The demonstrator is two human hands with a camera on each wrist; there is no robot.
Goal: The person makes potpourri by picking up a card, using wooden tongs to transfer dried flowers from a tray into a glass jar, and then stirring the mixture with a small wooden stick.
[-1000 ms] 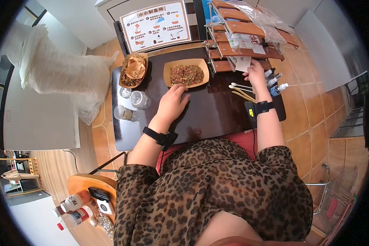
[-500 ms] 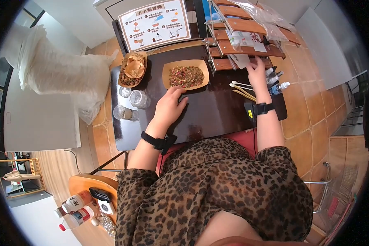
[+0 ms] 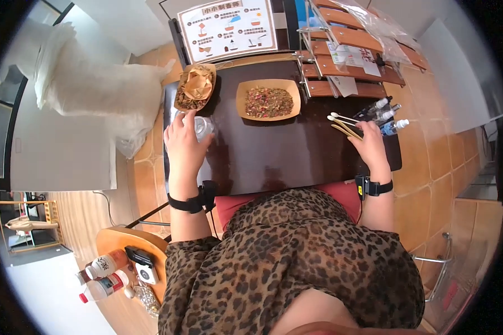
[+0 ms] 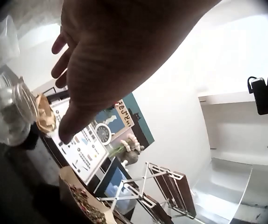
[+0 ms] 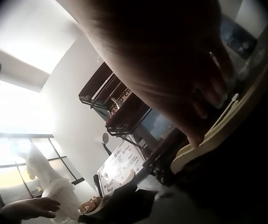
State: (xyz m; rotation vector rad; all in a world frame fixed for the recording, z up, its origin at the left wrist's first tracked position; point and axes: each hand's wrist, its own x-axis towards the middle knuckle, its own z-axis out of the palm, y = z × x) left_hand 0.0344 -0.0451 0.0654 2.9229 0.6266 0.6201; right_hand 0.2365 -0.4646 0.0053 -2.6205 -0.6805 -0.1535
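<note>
My left hand (image 3: 185, 142) reaches over the left side of the dark table with its fingers spread. A clear glass jar (image 3: 203, 127) shows beside its thumb. In the left wrist view, the jar (image 4: 8, 116) stands apart from the loosely extended fingers. On the right, my right hand (image 3: 373, 146) hovers low with relaxed fingers at the pale wooden tweezers (image 3: 345, 132). Its fingertips overlap the edge of the tweezers (image 5: 213, 137) in the right wrist view. White-tipped sticks (image 3: 343, 118) lie just beyond them.
A paper tray (image 3: 241, 103) of dried petals and herbs sits mid-table. Another tray (image 3: 213, 84) with crumpled brown paper is back left. Small spray bottles (image 3: 395, 127) lie at the right edge. Behind stand a folding wooden rack (image 3: 341, 50) with a card (image 3: 345, 86) and an instruction sheet (image 3: 229, 30).
My right hand has let go of the white card at the rack and come down to the tweezers. The left hand has moved left from the petal tray to the jars.
</note>
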